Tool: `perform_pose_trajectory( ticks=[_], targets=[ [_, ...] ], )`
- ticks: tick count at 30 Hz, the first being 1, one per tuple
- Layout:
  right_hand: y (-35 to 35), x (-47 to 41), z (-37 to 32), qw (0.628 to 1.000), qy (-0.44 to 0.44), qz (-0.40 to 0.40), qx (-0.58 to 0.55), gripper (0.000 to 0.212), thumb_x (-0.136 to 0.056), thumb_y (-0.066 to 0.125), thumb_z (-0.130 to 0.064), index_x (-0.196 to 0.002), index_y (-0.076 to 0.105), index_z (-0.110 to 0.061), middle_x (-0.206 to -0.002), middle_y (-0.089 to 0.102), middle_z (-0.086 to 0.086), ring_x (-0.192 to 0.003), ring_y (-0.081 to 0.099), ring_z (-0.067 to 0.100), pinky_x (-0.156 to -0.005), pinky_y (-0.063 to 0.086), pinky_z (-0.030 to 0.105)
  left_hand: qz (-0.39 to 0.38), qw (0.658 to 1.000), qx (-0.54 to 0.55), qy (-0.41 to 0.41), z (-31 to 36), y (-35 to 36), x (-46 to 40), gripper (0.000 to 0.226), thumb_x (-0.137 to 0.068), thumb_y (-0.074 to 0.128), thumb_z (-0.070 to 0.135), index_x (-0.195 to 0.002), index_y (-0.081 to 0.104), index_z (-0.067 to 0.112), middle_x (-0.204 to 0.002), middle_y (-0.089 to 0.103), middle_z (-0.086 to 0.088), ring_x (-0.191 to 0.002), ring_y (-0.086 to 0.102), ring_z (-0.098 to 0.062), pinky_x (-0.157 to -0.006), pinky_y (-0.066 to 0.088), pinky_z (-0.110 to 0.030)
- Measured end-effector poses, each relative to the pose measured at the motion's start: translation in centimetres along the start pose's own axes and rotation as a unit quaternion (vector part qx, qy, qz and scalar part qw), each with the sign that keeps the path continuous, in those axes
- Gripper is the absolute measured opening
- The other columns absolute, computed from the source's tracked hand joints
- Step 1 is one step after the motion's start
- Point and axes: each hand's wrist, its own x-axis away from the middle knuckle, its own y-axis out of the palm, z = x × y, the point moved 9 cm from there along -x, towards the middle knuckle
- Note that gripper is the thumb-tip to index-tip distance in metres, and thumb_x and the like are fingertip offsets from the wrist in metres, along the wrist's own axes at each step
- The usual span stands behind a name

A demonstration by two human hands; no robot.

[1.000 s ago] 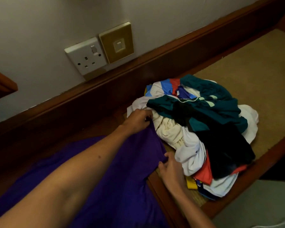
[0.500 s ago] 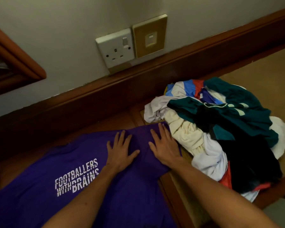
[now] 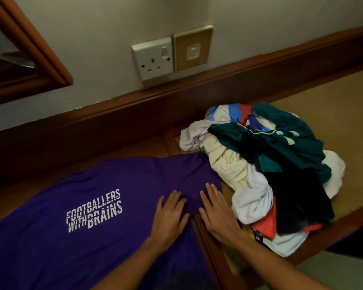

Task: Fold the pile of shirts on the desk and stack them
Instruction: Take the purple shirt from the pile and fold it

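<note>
A purple shirt [image 3: 105, 185] with white lettering lies spread flat across the left of the wooden desk [image 3: 138, 147]. My left hand [image 3: 169, 216] rests flat on its right part, fingers straight. Beside it my right hand [image 3: 216, 214] also presses flat, on the shirt's right edge. Just right of both hands sits a crumpled pile of shirts [image 3: 266, 168] in white, cream, teal, black, red and blue. The pile touches the purple shirt's far right corner.
A wall socket [image 3: 153, 58] and a gold switch plate [image 3: 192, 48] are on the wall behind the desk. A framed mirror corner [image 3: 27, 57] hangs at upper left. The desk's tan inlay [image 3: 333, 114] extends to the right of the pile.
My hands let go of the purple shirt's edge, laid flat on it, then slid toward me over the cloth. The view shifted left, showing the lettering.
</note>
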Motion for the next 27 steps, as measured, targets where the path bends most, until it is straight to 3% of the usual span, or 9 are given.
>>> perform_pose_trajectory(
  ticks=[3, 5, 8, 11, 14, 17, 20, 23, 27],
  targets=[
    [0.1, 0.3, 1.1, 0.997, 0.067, -0.032, 0.027, 0.058, -0.097, 0.030, -0.038, -0.136, 0.053, -0.002, -0.147, 0.045, 0.017, -0.135, 0.045, 0.030, -0.110, 0.036, 0.045, -0.106, 0.989, -0.001, -0.103, -0.1, 2.9, 1.3, 0.085, -0.092, 0.044, 0.063, -0.155, 0.003, 0.025, -0.161, -0.013, 0.003, -0.148, -0.015, -0.015, -0.119, -0.005, -0.047],
    [-0.9, 0.1, 1.1, 0.994, 0.100, -0.040, 0.037, 0.063, -0.094, 0.028, -0.039, -0.139, 0.049, 0.000, -0.151, 0.039, 0.015, -0.139, 0.040, 0.027, -0.111, 0.035, 0.042, -0.117, 0.986, -0.008, -0.118, 0.0, 2.7, 1.0, 0.094, -0.088, 0.047, 0.067, -0.155, -0.003, 0.024, -0.161, -0.018, 0.001, -0.147, -0.019, -0.015, -0.118, -0.007, -0.047],
    [-1.7, -0.1, 0.4, 0.989, 0.115, -0.082, 0.034, 0.065, -0.102, 0.023, -0.038, -0.153, 0.012, 0.000, -0.162, 0.001, 0.014, -0.151, 0.003, 0.026, -0.120, 0.008, 0.043, -0.139, 0.982, -0.016, -0.126, 0.0, 2.4, 0.6, 0.103, -0.083, 0.054, 0.068, -0.155, -0.004, 0.022, -0.162, -0.015, 0.000, -0.149, -0.016, -0.016, -0.119, -0.002, -0.050],
    [-4.1, -1.4, -1.5, 0.992, 0.112, -0.044, 0.047, 0.071, -0.095, 0.047, -0.036, -0.151, 0.020, -0.001, -0.161, 0.010, 0.017, -0.149, 0.010, 0.029, -0.119, 0.016, 0.043, -0.129, 0.984, 0.005, -0.125, 0.0, 1.8, 0.6, 0.104, -0.079, 0.057, 0.071, -0.155, 0.007, 0.021, -0.163, -0.007, -0.001, -0.150, -0.009, -0.017, -0.119, 0.004, -0.051],
    [-6.5, -4.3, -3.4, 0.996, 0.064, 0.007, 0.064, 0.063, -0.086, 0.061, -0.025, -0.140, 0.041, 0.001, -0.151, 0.035, 0.019, -0.138, 0.033, 0.033, -0.104, 0.035, 0.044, 0.028, 0.992, 0.044, -0.117, -1.1, -1.9, -0.8, 0.072, -0.086, 0.052, 0.063, -0.143, 0.041, 0.021, -0.159, 0.023, -0.003, -0.149, 0.012, -0.018, -0.115, 0.019, -0.047],
    [-7.4, -7.9, -3.5, 0.995, 0.019, 0.009, 0.098, 0.044, -0.088, 0.060, -0.019, -0.127, 0.051, -0.002, -0.135, 0.048, 0.017, -0.123, 0.043, 0.033, -0.092, 0.043, 0.041, 0.122, 0.986, 0.052, -0.105, -3.0, -5.2, -4.0, 0.048, -0.094, 0.052, 0.045, -0.134, 0.052, 0.019, -0.151, 0.038, -0.005, -0.143, 0.027, -0.021, -0.107, 0.031, -0.044],
    [-6.4, -10.6, -1.9, 0.991, 0.027, -0.044, 0.120, 0.041, -0.093, 0.053, -0.017, -0.130, 0.046, -0.001, -0.138, 0.042, 0.020, -0.126, 0.039, 0.034, -0.098, 0.041, 0.041, 0.039, 0.994, 0.041, -0.092, -4.4, -4.4, -8.2, 0.068, -0.091, 0.055, 0.053, -0.146, 0.036, 0.020, -0.158, 0.025, -0.004, -0.146, 0.019, -0.020, -0.110, 0.028, -0.047],
    [-5.5, -11.7, -0.1, 0.994, 0.064, -0.059, 0.072, 0.070, -0.097, 0.049, -0.031, -0.148, 0.019, 0.007, -0.158, 0.011, 0.025, -0.144, 0.018, 0.036, -0.115, 0.026, 0.041, -0.067, 0.989, 0.049, -0.119, -5.9, -2.1, -9.6, 0.100, -0.080, 0.052, 0.074, -0.155, 0.006, 0.026, -0.164, -0.004, 0.003, -0.150, -0.004, -0.017, -0.118, 0.007, -0.051],
    [-5.6, -11.6, -0.3, 0.994, 0.066, -0.081, 0.027, 0.084, -0.097, 0.048, -0.036, -0.152, 0.000, 0.005, -0.161, -0.005, 0.022, -0.149, 0.005, 0.034, -0.119, 0.016, 0.040, -0.097, 0.987, 0.062, -0.115, -5.4, -1.8, -9.0, 0.115, -0.073, 0.052, 0.081, -0.154, -0.012, 0.031, -0.160, -0.023, 0.005, -0.147, -0.020, -0.016, -0.115, -0.007, -0.058]
  ],
)
